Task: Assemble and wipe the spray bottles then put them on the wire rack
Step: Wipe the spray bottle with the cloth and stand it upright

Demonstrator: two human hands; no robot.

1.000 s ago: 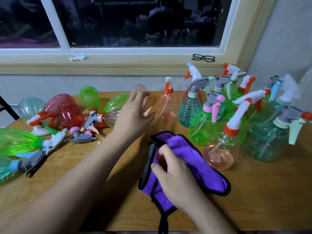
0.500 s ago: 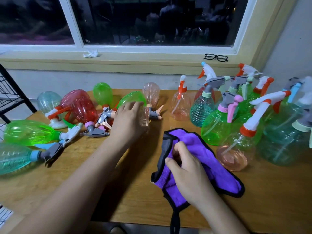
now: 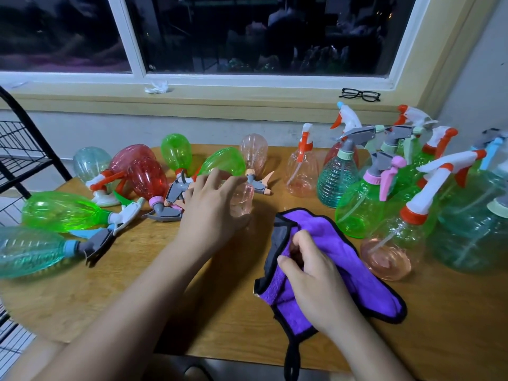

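My left hand (image 3: 213,207) closes round a clear pinkish spray bottle (image 3: 243,199) lying on its side near the middle of the wooden table (image 3: 137,284); its grey and peach trigger head (image 3: 176,192) pokes out left of my hand. My right hand (image 3: 313,281) grips a purple cloth (image 3: 343,259) with black edging, bunched on the table in front of me. Several bottles lie on their sides at the left, among them a green bottle (image 3: 61,211) and a red bottle (image 3: 143,176). Several assembled bottles stand upright at the right, such as a teal ribbed bottle (image 3: 336,177).
A black wire rack (image 3: 16,149) stands off the table's left end. Black glasses (image 3: 360,94) and a crumpled white tissue (image 3: 156,86) lie on the window sill behind. Another clear pink bottle (image 3: 253,152) lies behind my left hand.
My left hand has come down from reaching over the lying bottles onto the clear pinkish bottle and curled round it. The view has shifted left, bringing the wire rack in. My right hand stays on the cloth.
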